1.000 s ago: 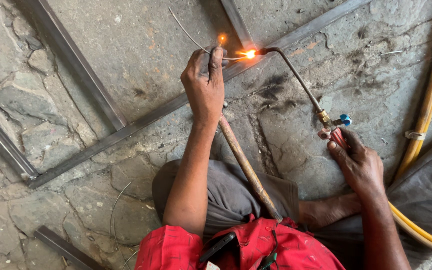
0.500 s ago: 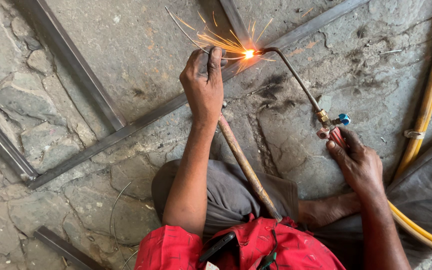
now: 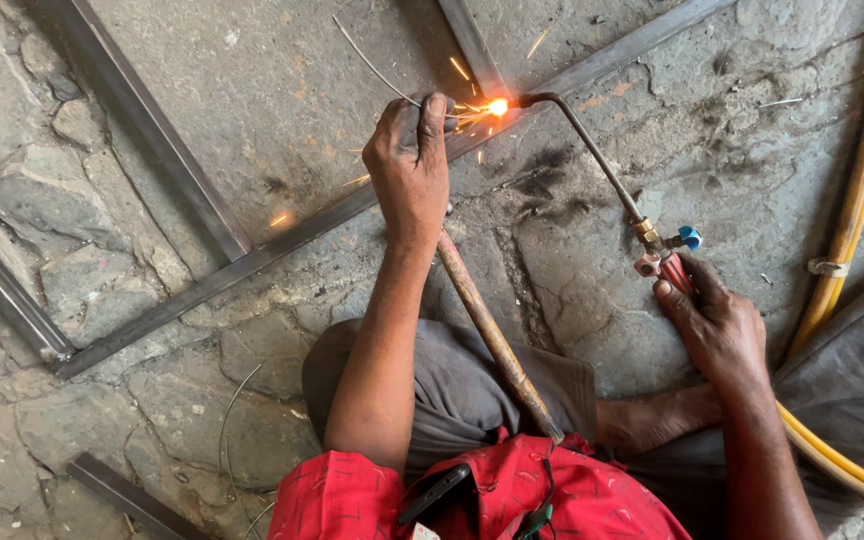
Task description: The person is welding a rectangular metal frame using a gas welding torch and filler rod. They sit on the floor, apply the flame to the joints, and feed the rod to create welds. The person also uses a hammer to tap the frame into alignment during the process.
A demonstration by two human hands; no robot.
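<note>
rough stone floor under a steel frame (image 3: 282, 240). left hand (image 3: 410, 165) pinches a filler wire (image 3: 372, 68) just left of the glowing joint (image 3: 497, 106); right hand (image 3: 717, 325), clamped on the torch (image 3: 592, 155), sits well right, its neck slanting up-left to the joint.

A rough metalworking yard or workshop floor: grey steel bars (image 3: 252, 255) laid out as a frame on a cracked stone floor (image 3: 102, 200), a lit gas torch (image 3: 592, 160) throwing sparks, and yellow gas hoses (image 3: 857, 190) trailing alongside.
</note>
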